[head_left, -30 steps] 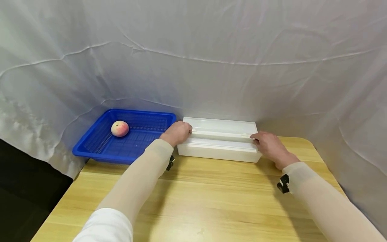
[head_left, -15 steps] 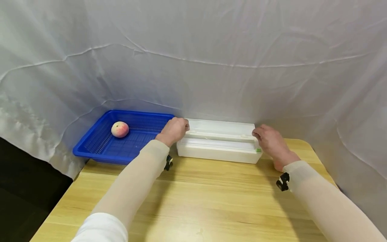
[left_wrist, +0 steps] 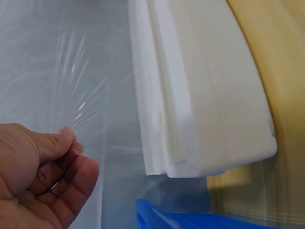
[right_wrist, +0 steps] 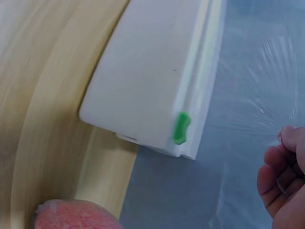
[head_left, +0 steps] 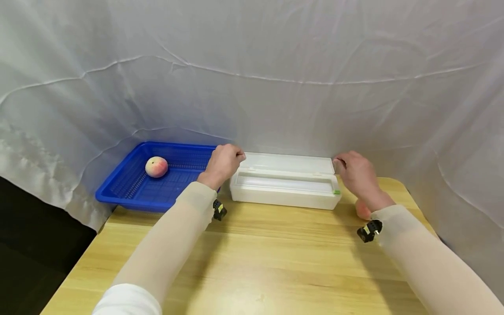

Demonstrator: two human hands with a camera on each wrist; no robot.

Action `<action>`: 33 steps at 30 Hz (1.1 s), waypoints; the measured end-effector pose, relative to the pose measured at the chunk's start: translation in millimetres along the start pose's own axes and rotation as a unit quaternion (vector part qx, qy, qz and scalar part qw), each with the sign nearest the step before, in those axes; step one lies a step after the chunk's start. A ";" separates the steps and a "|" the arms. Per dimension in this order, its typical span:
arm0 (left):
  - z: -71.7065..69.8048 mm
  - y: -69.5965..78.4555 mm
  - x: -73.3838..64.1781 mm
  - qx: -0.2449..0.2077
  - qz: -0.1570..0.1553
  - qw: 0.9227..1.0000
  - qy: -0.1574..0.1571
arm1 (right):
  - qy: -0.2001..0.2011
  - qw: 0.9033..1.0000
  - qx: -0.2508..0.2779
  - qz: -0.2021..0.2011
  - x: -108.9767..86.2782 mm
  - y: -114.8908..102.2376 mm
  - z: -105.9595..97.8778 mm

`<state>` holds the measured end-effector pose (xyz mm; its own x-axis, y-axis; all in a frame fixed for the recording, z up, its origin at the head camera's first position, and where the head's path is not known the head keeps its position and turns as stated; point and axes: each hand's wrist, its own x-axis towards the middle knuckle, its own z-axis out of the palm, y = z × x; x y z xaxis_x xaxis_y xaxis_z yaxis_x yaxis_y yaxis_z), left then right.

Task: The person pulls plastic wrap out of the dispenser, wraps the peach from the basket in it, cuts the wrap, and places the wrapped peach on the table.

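A long white cling film dispenser (head_left: 283,199) stands at the back of the table, its lid (head_left: 289,164) tipped back against the curtain side. Clear cling film (left_wrist: 78,107) is stretched above the dispenser, with creases fanning out from each hand's pinch. My left hand (head_left: 222,164) pinches one film corner between thumb and fingers, beyond the dispenser's left end. At the right end, my right hand (head_left: 356,173) pinches the other corner, and the film (right_wrist: 267,95) pulls taut from its fingertips. A green slider (right_wrist: 181,128) sits at the dispenser's right edge.
Left of the dispenser, a blue plastic basket (head_left: 134,203) holds a peach (head_left: 156,167). Another peach (right_wrist: 76,215) lies on the wooden table (head_left: 275,258) beneath my right wrist, partly hidden in the head view. A pale curtain (head_left: 275,109) hangs behind.
Both hands have risen away from the dispenser and moved slightly apart, drawing the film up and back. The green slider and the peach under my right wrist have come into view.
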<state>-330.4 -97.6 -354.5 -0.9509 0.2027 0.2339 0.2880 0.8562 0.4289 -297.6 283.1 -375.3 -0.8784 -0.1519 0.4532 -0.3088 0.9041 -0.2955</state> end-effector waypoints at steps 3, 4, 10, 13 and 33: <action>-4.7 2.2 -2.0 -0.021 -0.006 1.000 0.002 | 0.015 1.000 0.003 0.004 0.5 -2.7 -6.3; -6.2 2.7 -2.6 -0.025 -0.006 1.000 0.003 | 0.019 1.000 0.004 0.003 0.6 -3.6 -8.2; -13.7 6.4 -8.2 -0.054 -0.018 0.998 0.017 | 0.037 0.999 0.007 0.003 -0.3 -8.2 -17.0; -16.1 9.8 -11.3 -0.076 -0.035 0.996 0.029 | 0.044 0.999 0.013 0.011 -0.2 -11.7 -20.3; -30.8 27.9 -32.4 -0.137 -0.017 0.979 0.148 | 0.141 0.983 0.080 0.084 -4.8 -37.1 -46.4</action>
<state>-288.1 -94.9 -323.2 -0.8974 -0.0054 0.4411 0.3153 0.6915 0.6499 -265.0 268.9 -327.6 -0.7928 0.1317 0.5950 -0.2412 0.8288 -0.5048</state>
